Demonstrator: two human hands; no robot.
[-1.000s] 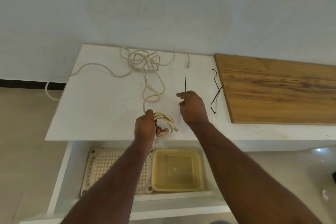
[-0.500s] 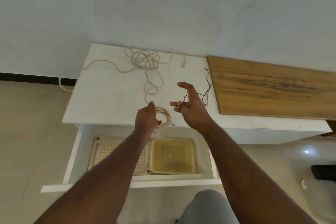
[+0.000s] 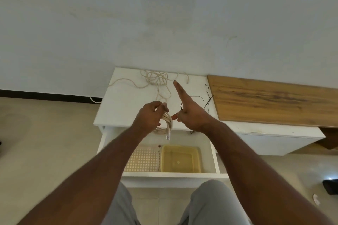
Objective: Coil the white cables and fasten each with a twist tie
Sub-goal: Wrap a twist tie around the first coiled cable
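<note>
Drawer [image 3: 214, 153] below the worktop [image 3: 126, 104] stands pulled out toward us; in it we see a perforated tray [image 3: 144, 160] on the left and a yellowish tub [image 3: 180, 159] just beside it on the right. We cannot make out anything inside the tub.

We see the white worktop against a pale wall [image 3: 164, 14], with a wood board [image 3: 274, 100] lying on its right part and tiled floor [image 3: 45, 142] to the left. Grey trousers [image 3: 210, 202] show at the bottom edge.

Our left hand [image 3: 149, 117] curls its fingers round a coil [image 3: 167, 124] of white cable, held over the worktop's front edge. The coil hangs roughly upright, its plug end [image 3: 168, 136] pointing down toward the drawer. From the hand the cable [image 3: 157, 78] runs away from us to a loose tangle at the back of the worktop, one strand trailing off the left edge.

Our right hand [image 3: 190, 113] pinches a black tie [image 3: 192, 97] between thumb and a finger, with the index finger stretched straight toward the wall. Another black tie [image 3: 208, 97] lies beside the board.
</note>
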